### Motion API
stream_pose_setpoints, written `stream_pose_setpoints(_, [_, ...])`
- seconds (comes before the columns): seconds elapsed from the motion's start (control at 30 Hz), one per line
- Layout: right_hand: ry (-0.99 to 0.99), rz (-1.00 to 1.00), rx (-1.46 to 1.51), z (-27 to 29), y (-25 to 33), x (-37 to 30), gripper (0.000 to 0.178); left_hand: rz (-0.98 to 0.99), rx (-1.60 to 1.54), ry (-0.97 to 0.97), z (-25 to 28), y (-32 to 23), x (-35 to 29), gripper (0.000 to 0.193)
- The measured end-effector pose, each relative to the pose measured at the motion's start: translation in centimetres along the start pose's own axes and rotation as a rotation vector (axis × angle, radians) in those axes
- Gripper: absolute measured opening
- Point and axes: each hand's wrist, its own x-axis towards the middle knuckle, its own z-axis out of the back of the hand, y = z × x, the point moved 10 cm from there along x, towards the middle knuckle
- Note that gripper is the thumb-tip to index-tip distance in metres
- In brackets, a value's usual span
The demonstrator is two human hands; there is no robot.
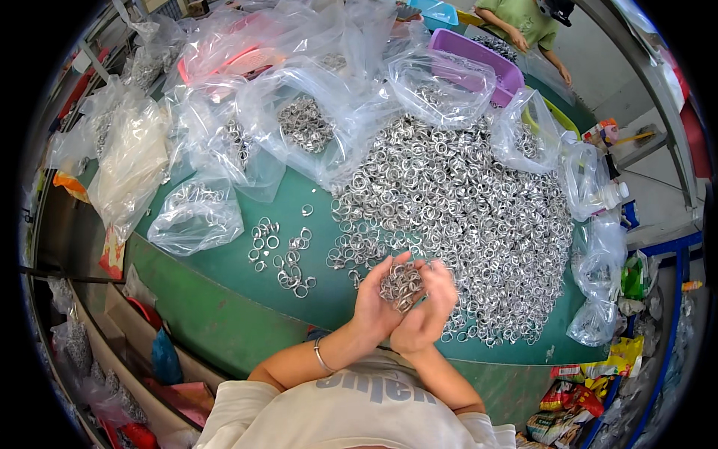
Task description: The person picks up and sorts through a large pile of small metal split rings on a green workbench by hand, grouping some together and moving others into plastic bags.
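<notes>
My left hand (371,305) and my right hand (428,316) are cupped together at the near edge of the table, wrists nearly touching. Between them lies a handful of silver metal rings (402,287), held in the hollow of the palms. Just beyond and to the right spreads a large heap of similar rings (464,194). Left of my hands, a small loose cluster of rings (292,274) lies on the green table (217,258), with another group of rings (265,238) beside it. My right fingers are slightly blurred.
Clear plastic bags (198,221) ring the far and left sides, several with rings inside. A purple basket (479,63) stands at the back right, near a person in a green shirt (523,22). Coloured packets (576,404) sit low at right; shelving (120,329) stands at left.
</notes>
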Motion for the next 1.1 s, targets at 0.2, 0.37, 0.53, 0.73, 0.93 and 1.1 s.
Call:
stream_pose_setpoints(0.2, [-0.224, -0.543, 0.392, 0.2, -5.0, -0.6, 0.045, -0.028, -0.133, 0.054, -0.7, -0.2, 0.4, 0.027])
stream_pose_setpoints(0.37, [-0.091, -0.628, 0.398, -1.4, -5.2, -1.0, 0.045, -0.155, 0.053, 0.132, -1.9, -1.5, 0.1, 0.031])
stream_pose_setpoints(0.53, [0.088, -0.486, 0.122, -2.5, -3.8, -0.2, 0.045, -0.438, 0.670, 0.101, -3.5, -2.8, -2.0, 0.030])
stream_pose_setpoints(0.73, [0.291, -0.196, -0.211, -4.5, -0.9, 0.7, 0.046, -0.249, 0.512, -0.016, 0.4, -2.4, -1.0, 0.026])
stream_pose_setpoints(0.93, [0.355, 0.005, -0.033, -5.2, 1.4, 0.9, 0.032, -0.172, 0.314, 0.121, 2.8, -1.3, -0.1, 0.025])
stream_pose_setpoints(1.1, [0.123, -0.085, 0.068, -2.5, 0.6, 1.4, 0.026, 0.026, -0.110, -0.015, 1.0, -1.6, -0.3, 0.016])
